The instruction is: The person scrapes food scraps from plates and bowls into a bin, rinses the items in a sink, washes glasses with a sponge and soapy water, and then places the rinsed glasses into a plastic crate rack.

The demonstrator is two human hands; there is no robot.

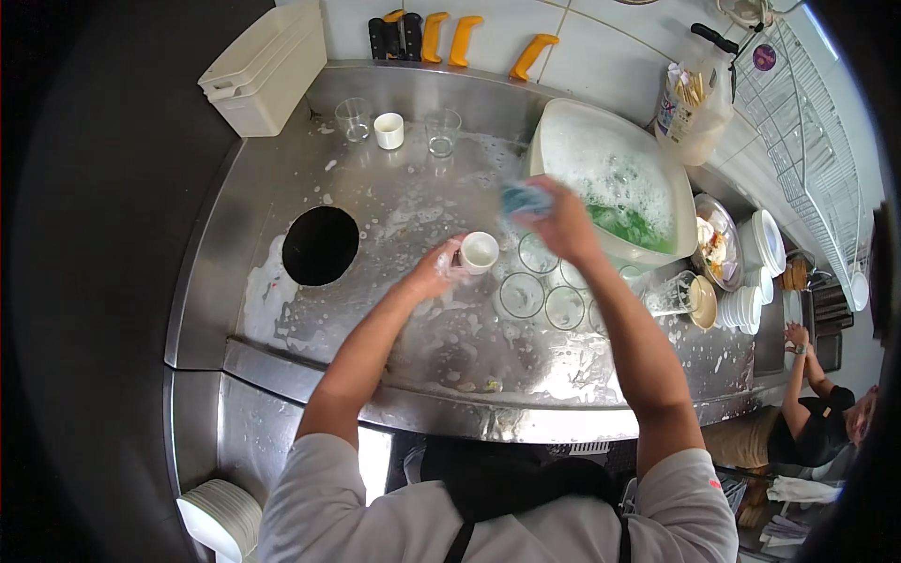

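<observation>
My left hand (438,271) grips a small white cup (479,253) from its left side, with suds on the fingers. The cup's mouth faces up towards me. In my right hand (563,218) is a blue-green sponge (526,200), blurred and held apart from the cup, near the tub's left edge. Several drinking glasses (521,295) stand together on the wet steel counter (436,352), partly hidden by my right forearm. Behind that hand is a cream plastic tub (559,144) of foamy green water (631,226).
A round hole (320,246) opens in the counter. At the back stand two glasses (442,134) and a white cup (388,131). Right of the tub are a metal bowl of food scraps (718,243) and stacked white dishes (741,310). Another person (802,422) stands far right.
</observation>
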